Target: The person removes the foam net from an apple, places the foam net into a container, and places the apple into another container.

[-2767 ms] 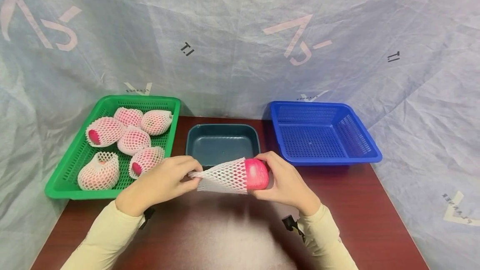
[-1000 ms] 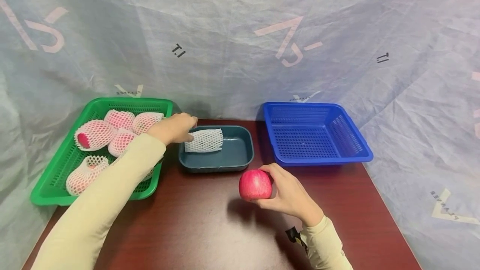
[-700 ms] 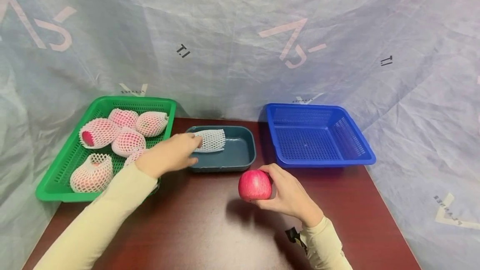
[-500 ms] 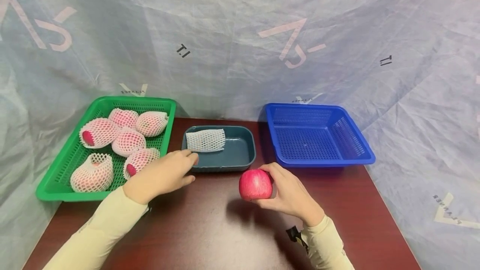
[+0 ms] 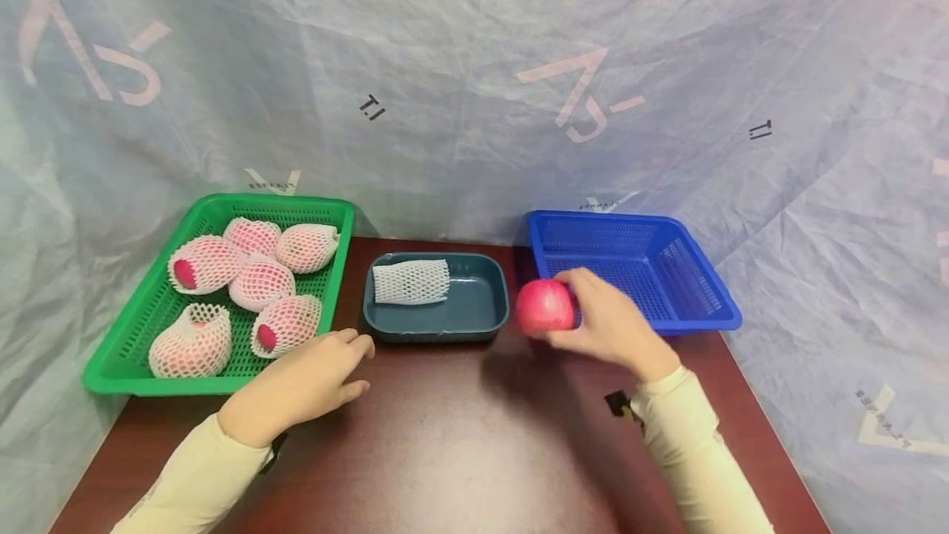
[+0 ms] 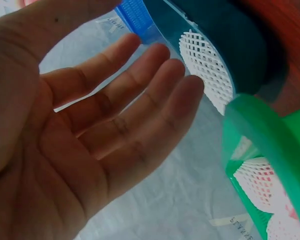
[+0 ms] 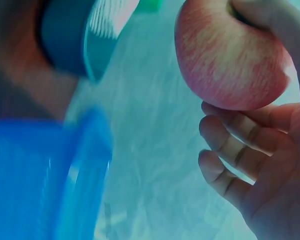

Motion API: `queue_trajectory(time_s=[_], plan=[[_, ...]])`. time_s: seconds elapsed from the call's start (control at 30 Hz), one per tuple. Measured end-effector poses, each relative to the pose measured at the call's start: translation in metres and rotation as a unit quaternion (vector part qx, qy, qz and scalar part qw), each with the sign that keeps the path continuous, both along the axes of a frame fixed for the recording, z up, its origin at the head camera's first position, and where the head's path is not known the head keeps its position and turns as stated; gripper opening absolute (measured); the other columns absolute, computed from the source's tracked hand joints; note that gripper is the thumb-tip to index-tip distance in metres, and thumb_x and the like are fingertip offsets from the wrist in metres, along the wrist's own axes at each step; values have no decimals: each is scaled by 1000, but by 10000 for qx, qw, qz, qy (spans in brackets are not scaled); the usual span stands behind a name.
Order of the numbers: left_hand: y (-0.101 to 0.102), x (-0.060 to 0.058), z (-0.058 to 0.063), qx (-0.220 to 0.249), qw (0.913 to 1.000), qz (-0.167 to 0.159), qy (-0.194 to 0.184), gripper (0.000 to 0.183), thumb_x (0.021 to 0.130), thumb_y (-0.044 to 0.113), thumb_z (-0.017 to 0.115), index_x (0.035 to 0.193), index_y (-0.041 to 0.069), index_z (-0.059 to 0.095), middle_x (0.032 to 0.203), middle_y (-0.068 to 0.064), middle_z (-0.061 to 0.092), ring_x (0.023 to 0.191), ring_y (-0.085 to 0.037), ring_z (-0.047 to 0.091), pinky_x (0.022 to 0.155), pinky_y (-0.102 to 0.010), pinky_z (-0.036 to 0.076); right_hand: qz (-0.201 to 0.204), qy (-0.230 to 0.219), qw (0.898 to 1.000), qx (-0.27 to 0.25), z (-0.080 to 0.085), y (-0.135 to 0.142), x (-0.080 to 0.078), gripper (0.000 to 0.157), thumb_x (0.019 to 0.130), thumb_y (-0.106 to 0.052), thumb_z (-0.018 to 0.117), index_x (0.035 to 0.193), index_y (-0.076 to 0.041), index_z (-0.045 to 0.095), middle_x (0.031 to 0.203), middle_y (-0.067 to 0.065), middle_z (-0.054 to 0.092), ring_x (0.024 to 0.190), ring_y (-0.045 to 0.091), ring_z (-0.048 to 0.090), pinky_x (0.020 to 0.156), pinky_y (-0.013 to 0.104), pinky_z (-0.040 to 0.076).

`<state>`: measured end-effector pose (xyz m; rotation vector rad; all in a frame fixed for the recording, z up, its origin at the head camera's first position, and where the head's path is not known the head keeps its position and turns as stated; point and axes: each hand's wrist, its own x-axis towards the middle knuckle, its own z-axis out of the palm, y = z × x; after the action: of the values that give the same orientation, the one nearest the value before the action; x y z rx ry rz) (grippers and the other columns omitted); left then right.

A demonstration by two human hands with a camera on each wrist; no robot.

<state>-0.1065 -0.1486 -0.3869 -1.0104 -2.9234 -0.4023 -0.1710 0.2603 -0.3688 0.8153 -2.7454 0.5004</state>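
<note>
Where the apple (image 5: 544,309) is: up off the tabletop (image 5: 445,460), its shadow cast below, seen against the near left corner of the blue basket (image 5: 685,278); whether apple and basket touch, I cannot tell.
Right hand (image 5: 611,328): grasping the apple from the side, thumb by the hollow at one end and fingers reaching round beneath; being round and smooth, the fruit probably needs pressure from opposite sides to stay put.
Left hand (image 5: 304,386): released, fingers loosely bent, palm bare, near the green basket (image 5: 122,361) at its near right corner; it is free presumably because one hand is enough for a single apple.
Green basket: bears six netted fruit (image 5: 261,283), red skin showing at some net ends; the netting likely cushions them where they lean together, and the raised walls should stop them rolling.
Dish (image 5: 478,295): dark teal, set between the two baskets, a spot that either hand could probably reach easily.
Net sleeve (image 5: 411,283): lying flattened in the left part of the dish, with no fruit inside to round it out.
Blue basket: right of the dish, on the right hand's own side, which likely spares that arm a long reach.
Cloth (image 5: 460,105): printed and creased, hanging behind everything, perhaps as a backdrop.
</note>
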Motion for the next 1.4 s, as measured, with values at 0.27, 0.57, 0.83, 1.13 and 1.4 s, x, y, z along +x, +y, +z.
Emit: queue_trajectory(time_s=[0.27, 0.57, 0.83, 1.13, 1.4], plan=[[-4, 4, -5, 22, 10000, -16, -4, 30, 80, 19, 84, 97, 7, 63, 85, -1, 57, 73, -17, 59, 68, -35, 52, -988, -617, 9889, 922, 18, 36, -83, 65, 69, -52, 84, 109, -8, 58, 98, 8, 61, 84, 28, 62, 70, 50, 53], [6, 9, -10, -60, 9998, -40, -170, 30, 82, 22, 83, 98, 7, 63, 88, -2, 58, 79, -21, 60, 71, -38, 52, -1530, -1915, 9528, 1791, -21, 42, -157, 63, 71, -52, 81, 103, -6, 55, 96, 13, 62, 88, 36, 62, 74, 56, 51], [10, 9, -8, -143, 9998, -18, -103, 30, 82, 24, 83, 99, 7, 65, 87, -1, 57, 78, -19, 58, 70, -37, 51, -1774, -2214, 9409, 1852, -42, 39, -177, 68, 72, -48, 82, 112, 0, 54, 112, 25, 61, 104, 47, 60, 83, 64, 48], [10, 5, -6, -164, 9999, 12, -52, 29, 82, 24, 83, 98, 9, 64, 87, -1, 57, 79, -20, 59, 70, -37, 51, -1219, -1803, 9638, 1543, -28, 38, -179, 39, 83, -22, 78, 109, 0, 60, 108, 20, 63, 103, 40, 60, 83, 59, 49], [11, 4, -2, -150, 9998, -34, -82, 29, 82, 24, 83, 99, 8, 65, 87, -1, 57, 80, -21, 59, 71, -38, 51, -874, -1278, 9795, 1292, -7, 35, -138, 30, 87, -21, 74, 106, 0, 65, 102, 15, 66, 94, 35, 63, 80, 55, 50]])
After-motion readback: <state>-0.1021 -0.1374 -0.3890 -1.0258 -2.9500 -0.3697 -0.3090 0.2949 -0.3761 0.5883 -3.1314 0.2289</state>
